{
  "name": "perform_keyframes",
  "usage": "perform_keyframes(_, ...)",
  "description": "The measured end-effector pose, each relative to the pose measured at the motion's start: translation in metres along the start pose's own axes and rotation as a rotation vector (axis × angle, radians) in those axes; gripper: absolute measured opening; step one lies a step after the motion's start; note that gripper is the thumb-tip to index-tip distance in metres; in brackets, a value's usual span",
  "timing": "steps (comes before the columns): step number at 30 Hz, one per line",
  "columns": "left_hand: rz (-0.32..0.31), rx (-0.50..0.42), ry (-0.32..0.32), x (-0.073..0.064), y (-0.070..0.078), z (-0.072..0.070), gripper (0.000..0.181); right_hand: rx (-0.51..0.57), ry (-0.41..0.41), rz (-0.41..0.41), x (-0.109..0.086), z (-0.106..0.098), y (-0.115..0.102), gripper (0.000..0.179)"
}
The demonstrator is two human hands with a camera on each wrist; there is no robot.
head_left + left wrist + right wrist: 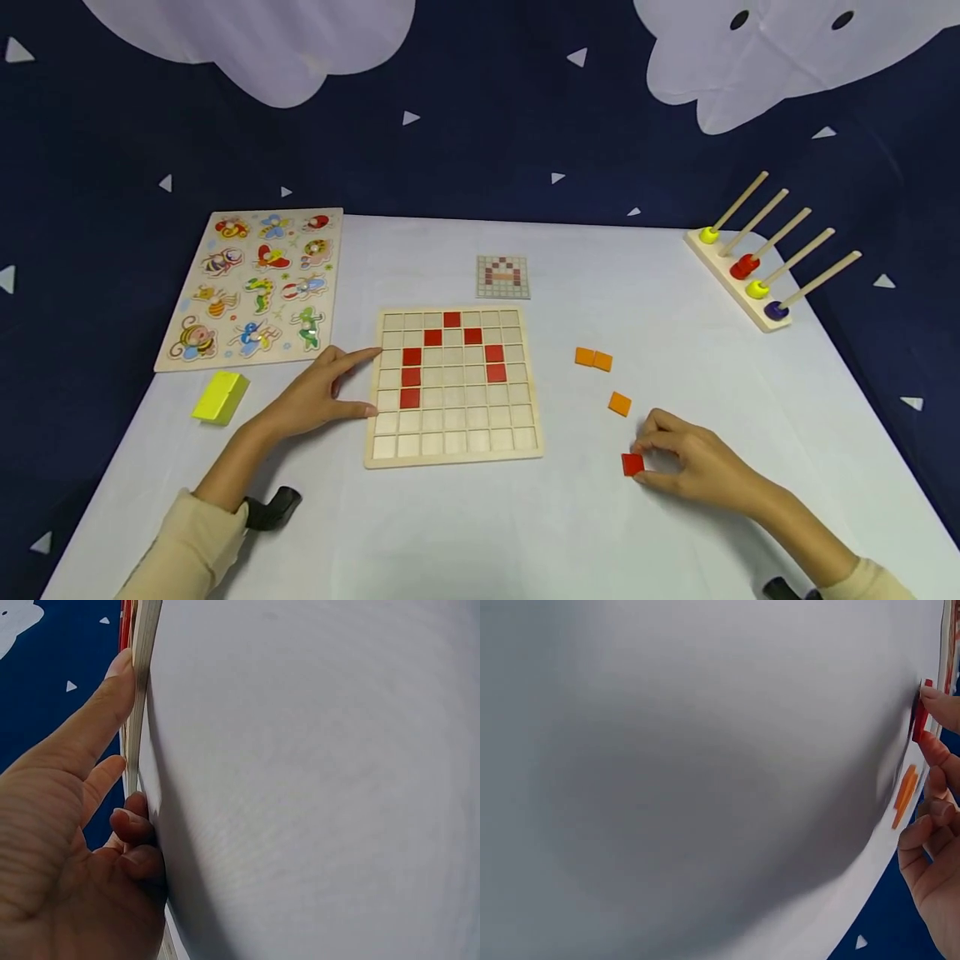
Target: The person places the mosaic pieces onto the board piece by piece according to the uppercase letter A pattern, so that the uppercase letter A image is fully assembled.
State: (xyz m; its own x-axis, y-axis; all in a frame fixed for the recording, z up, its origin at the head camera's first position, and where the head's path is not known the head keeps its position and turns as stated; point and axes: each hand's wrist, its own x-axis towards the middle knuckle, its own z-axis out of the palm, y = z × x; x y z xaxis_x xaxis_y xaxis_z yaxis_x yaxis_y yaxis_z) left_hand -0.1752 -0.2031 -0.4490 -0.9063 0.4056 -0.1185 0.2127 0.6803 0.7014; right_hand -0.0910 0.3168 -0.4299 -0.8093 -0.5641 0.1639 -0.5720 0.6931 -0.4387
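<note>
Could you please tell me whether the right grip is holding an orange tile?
No, in the head view the right grip pinches a red tile.

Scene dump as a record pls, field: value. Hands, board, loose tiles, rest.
left hand: thumb and one finger touch left edge of board
right hand: pinches red tile, right of board
placed tiles: eight, all red, on board
orange tiles: three, right of board; two side by side, one apart
card: beyond board
puzzle: left of board
yellow block: on near side of puzzle
peg rack: far right
</note>
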Motion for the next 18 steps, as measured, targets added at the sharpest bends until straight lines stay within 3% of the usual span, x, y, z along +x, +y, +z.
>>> perform_keyframes(18,-0.012,0.005,-0.002,-0.001,0.003,-0.001,0.086,0.083,-0.057,-0.134,0.099,0.025,-0.036,0.020)
